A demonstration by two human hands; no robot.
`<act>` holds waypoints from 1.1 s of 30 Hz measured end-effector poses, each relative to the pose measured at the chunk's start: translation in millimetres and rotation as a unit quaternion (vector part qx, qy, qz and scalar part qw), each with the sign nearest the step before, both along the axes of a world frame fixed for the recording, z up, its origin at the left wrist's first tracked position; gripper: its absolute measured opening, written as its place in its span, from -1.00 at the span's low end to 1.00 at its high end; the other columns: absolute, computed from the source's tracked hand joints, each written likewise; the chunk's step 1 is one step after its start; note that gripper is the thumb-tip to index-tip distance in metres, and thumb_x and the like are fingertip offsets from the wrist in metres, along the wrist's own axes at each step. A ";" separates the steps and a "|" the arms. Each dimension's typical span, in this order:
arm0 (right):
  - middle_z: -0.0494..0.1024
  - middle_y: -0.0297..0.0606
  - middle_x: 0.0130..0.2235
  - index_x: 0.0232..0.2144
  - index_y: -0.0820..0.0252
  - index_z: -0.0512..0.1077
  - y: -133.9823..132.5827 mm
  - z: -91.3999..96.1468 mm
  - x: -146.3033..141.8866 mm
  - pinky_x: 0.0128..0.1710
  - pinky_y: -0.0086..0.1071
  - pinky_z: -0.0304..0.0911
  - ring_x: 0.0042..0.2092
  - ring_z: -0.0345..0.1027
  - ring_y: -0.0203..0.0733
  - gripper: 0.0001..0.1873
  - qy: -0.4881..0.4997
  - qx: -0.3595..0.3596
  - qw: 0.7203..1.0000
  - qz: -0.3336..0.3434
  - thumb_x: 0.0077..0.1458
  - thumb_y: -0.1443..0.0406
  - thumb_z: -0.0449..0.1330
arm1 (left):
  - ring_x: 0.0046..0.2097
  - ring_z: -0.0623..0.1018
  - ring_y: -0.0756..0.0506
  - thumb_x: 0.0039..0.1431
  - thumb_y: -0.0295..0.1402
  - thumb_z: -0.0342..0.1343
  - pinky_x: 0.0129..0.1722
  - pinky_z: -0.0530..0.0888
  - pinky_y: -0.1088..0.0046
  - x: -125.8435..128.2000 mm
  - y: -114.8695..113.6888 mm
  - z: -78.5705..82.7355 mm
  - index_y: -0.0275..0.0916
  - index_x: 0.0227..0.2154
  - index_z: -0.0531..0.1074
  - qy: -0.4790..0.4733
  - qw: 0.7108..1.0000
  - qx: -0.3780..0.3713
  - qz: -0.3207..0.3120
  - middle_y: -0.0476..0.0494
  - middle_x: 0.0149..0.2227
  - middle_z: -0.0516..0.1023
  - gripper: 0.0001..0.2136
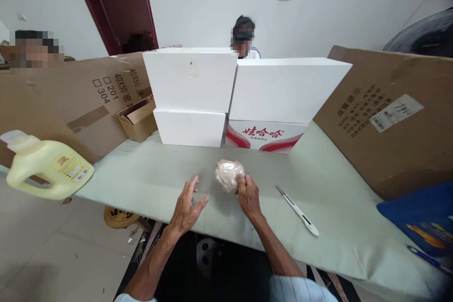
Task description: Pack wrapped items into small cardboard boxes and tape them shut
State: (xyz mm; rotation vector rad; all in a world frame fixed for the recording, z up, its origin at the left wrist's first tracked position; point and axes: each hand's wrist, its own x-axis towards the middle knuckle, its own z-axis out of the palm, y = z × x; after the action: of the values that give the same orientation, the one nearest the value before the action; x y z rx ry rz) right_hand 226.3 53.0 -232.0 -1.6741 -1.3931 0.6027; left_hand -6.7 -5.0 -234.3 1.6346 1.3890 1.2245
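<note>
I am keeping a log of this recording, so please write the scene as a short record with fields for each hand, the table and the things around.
left hand: open, fingers spread, resting on the table, apart from the wrapped lump
right hand: grips the wrapped lump at its right side
table: pale green cover
right of hands: white cutter lying flat
left corner: yellow jug
behind: white boxes, cardboard sheets, a person beyond them

wrapped lump [227, 174] partly behind fingers [243, 181] | blue bag [417, 212] cut off (right edge)
</note>
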 end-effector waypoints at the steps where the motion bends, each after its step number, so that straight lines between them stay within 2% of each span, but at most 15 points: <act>1: 0.54 -0.17 -0.45 -0.34 0.13 0.41 18.6 0.7 8.4 -0.25 -0.23 0.31 -0.36 0.42 -0.05 -0.31 -0.019 -0.010 1.000 -0.018 0.35 -0.26 -0.17 | 0.10 0.60 -0.26 0.32 -0.07 0.25 -0.01 0.58 0.15 -0.7 -1.0 -6.7 -0.16 0.34 0.39 0.021 1.000 0.009 -0.009 -0.34 0.22 0.54 -0.41; 3: 0.60 -0.02 -0.36 -0.32 0.17 0.46 54.7 3.7 21.7 -0.16 -0.19 0.32 -0.25 0.48 0.03 -0.33 -0.054 -0.033 0.997 -0.046 0.35 -0.21 -0.13 | 0.13 0.59 -0.28 0.36 -0.13 0.20 0.09 0.56 0.08 1.8 -4.4 -22.0 -0.17 0.22 0.51 0.056 0.997 0.036 -0.027 -0.32 0.14 0.58 -0.56; 5: 0.63 0.14 -0.26 -0.28 0.25 0.52 87.0 7.7 28.7 -0.10 -0.13 0.33 -0.15 0.52 0.13 -0.34 -0.083 -0.060 0.993 -0.066 0.37 -0.15 -0.10 | 0.11 0.59 -0.31 0.31 -0.20 0.23 0.15 0.53 0.00 8.8 -6.9 -39.5 -0.19 0.07 0.60 0.087 0.993 0.070 -0.028 -0.31 0.06 0.62 -0.66; 8: 0.62 0.32 -0.21 -0.20 0.38 0.59 127.7 11.8 29.1 -0.08 -0.04 0.35 -0.06 0.55 0.27 -0.31 -0.113 -0.100 0.986 -0.076 0.40 -0.07 -0.10 | -0.03 0.60 -0.32 0.09 -0.23 0.37 0.04 0.54 0.00 20.6 -2.3 -66.0 -0.19 -0.22 0.67 0.113 0.988 0.105 -0.009 -0.27 -0.12 0.67 -0.78; 10: 0.61 0.42 -0.12 -0.12 0.46 0.60 150.3 12.1 26.1 -0.04 0.02 0.36 0.02 0.55 0.34 -0.29 -0.128 -0.113 0.983 -0.073 0.44 -0.02 -0.13 | -0.07 0.59 -0.30 0.06 -0.23 0.38 -0.03 0.52 0.04 25.0 5.3 -80.7 -0.20 -0.26 0.66 0.113 0.984 0.134 0.004 -0.27 -0.16 0.67 -0.79; 12: 0.60 0.44 -0.03 -0.02 0.50 0.58 167.9 11.7 23.0 0.03 0.09 0.37 0.09 0.54 0.35 -0.32 -0.139 -0.130 0.979 -0.075 0.45 0.05 -0.15 | -0.10 0.58 -0.28 0.07 -0.23 0.37 -0.06 0.51 0.07 26.5 11.9 -91.1 -0.21 -0.27 0.66 0.104 0.984 0.147 0.016 -0.27 -0.18 0.67 -0.79; 16: 0.58 0.43 0.08 0.10 0.48 0.55 183.3 12.8 20.9 0.13 0.19 0.37 0.19 0.49 0.41 -0.29 -0.154 -0.152 0.975 -0.053 0.44 0.03 -0.17 | -0.11 0.58 -0.27 0.05 -0.23 0.40 -0.05 0.49 0.08 26.8 16.9 -100.0 -0.20 -0.28 0.68 0.084 0.986 0.140 0.025 -0.26 -0.20 0.67 -0.80; 18: 0.53 0.43 0.18 0.20 0.46 0.50 181.9 15.1 22.1 0.22 0.20 0.32 0.27 0.41 0.46 -0.23 -0.161 -0.145 0.976 -0.034 0.43 -0.02 -0.20 | -0.11 0.58 -0.27 0.02 -0.25 0.41 -0.04 0.50 0.08 27.0 17.8 -100.7 -0.19 -0.28 0.69 0.074 0.988 0.132 0.024 -0.26 -0.20 0.68 -0.79; 21: 0.41 0.37 0.33 0.38 0.44 0.31 169.5 20.0 26.6 0.33 0.23 0.21 0.37 0.30 0.47 -0.18 -0.170 -0.129 0.977 -0.025 0.39 -0.05 -0.17 | -0.10 0.59 -0.29 -0.02 -0.30 0.41 -0.04 0.50 0.07 27.1 19.4 -101.0 -0.20 -0.29 0.69 0.054 0.991 0.118 0.023 -0.27 -0.19 0.67 -0.79; 24: 0.38 0.33 0.36 0.40 0.42 0.29 145.0 21.4 36.0 0.34 0.21 0.23 0.38 0.28 0.43 -0.18 -0.173 -0.106 0.979 -0.027 0.34 -0.04 -0.14 | -0.10 0.60 -0.30 -0.05 -0.32 0.41 -0.03 0.50 0.06 27.3 21.1 -102.9 -0.20 -0.30 0.69 0.032 0.993 0.110 0.026 -0.27 -0.20 0.66 -0.80; 27: 0.48 0.20 0.30 0.24 0.30 0.45 112.2 10.1 50.1 0.33 0.02 0.30 0.35 0.36 0.26 -0.28 -0.173 -0.049 0.984 -0.007 0.27 0.00 -0.11 | -0.11 0.60 -0.28 -0.05 -0.31 0.41 -0.03 0.50 0.10 26.8 23.4 -106.4 -0.18 -0.30 0.69 -0.009 0.994 0.104 0.035 -0.25 -0.21 0.64 -0.80; 30: 0.67 0.11 0.03 -0.08 0.14 0.57 77.6 -13.7 64.4 0.13 0.04 0.47 0.09 0.58 0.26 -0.39 -0.183 0.037 0.981 0.045 0.19 -0.10 -0.07 | -0.16 0.59 -0.22 0.02 -0.29 0.35 -0.09 0.49 0.22 23.9 27.1 -108.6 -0.19 -0.35 0.66 -0.032 0.995 0.093 0.026 -0.20 -0.27 0.61 -0.87; 33: 0.71 -0.03 -0.13 -0.25 0.04 0.57 44.6 -36.5 73.1 -0.05 -0.08 0.53 -0.09 0.63 0.16 -0.47 -0.177 0.094 0.973 0.110 0.16 -0.17 0.03 | -0.24 0.53 -0.14 0.09 -0.26 0.32 -0.14 0.45 0.30 19.5 31.2 -106.5 -0.22 -0.45 0.60 -0.042 0.998 0.040 0.015 -0.12 -0.34 0.54 -0.87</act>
State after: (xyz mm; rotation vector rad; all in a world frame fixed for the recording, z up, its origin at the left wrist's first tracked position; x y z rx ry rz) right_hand 299.5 97.6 -268.6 -1.5343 -1.8490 0.2854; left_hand 12.8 26.3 -340.8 1.6014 1.3333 1.3666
